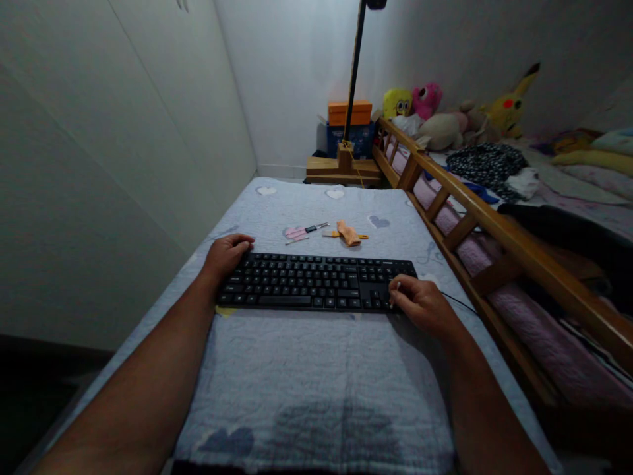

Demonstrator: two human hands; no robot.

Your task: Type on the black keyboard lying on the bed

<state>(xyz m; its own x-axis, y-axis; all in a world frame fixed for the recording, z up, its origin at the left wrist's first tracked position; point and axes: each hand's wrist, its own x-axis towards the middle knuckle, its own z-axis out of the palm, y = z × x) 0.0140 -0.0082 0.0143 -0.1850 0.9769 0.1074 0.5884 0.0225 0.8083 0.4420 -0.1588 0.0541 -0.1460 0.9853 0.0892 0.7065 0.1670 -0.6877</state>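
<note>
A black keyboard [316,282] lies flat across the quilted bedspread [306,369]. My left hand [228,256] is at its upper left corner, fingers closed around the edge. Over the number pad at the right end is my right hand [418,300], its thumb and fingers pinching a thin cotton swab [398,287]. Beyond the keyboard lies a pink and black tool [310,229], with another cotton swab [297,241] beside it. To their right, an orange cloth [349,233] rests across a yellow-handled brush [330,233].
A wooden bed rail [465,201] runs along the right side, with plush toys [440,130] and clothes past it. The keyboard's cable [457,301] trails right. At the far end stand a wooden lamp base [343,170] and an orange box [349,113].
</note>
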